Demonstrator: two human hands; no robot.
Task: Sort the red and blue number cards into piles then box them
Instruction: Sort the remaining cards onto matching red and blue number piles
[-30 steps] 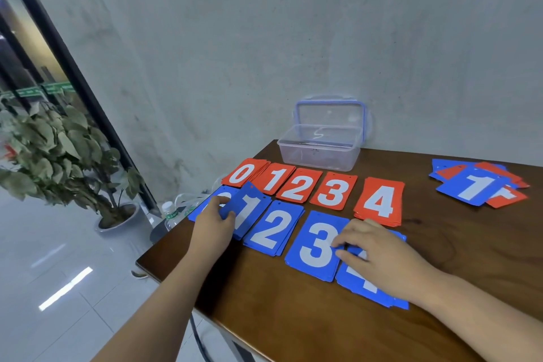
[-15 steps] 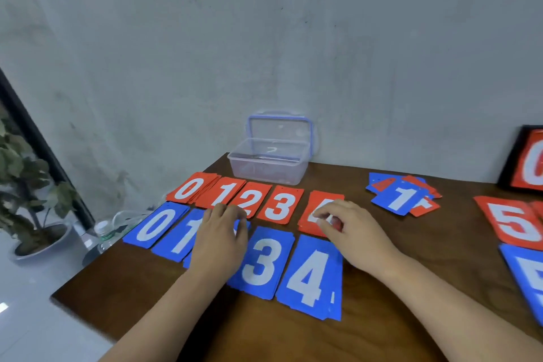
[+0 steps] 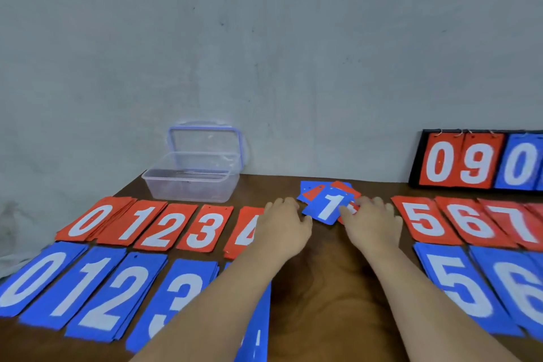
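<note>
At ten o'clock on the table sits the open box; sorted red and blue piles flank both hands. The left hand, fingers loosely spread, rests beside the mixed cards at twelve o'clock; the right hand's fingertips touch them

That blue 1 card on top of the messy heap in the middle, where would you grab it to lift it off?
Take the blue 1 card by its near bottom edge, coming from the front. It lies flat and tilted on the mixed heap, and that corner juts out past the cards beneath, so a thumb could probably slip under it. The left hand and right hand already flank it.
</note>
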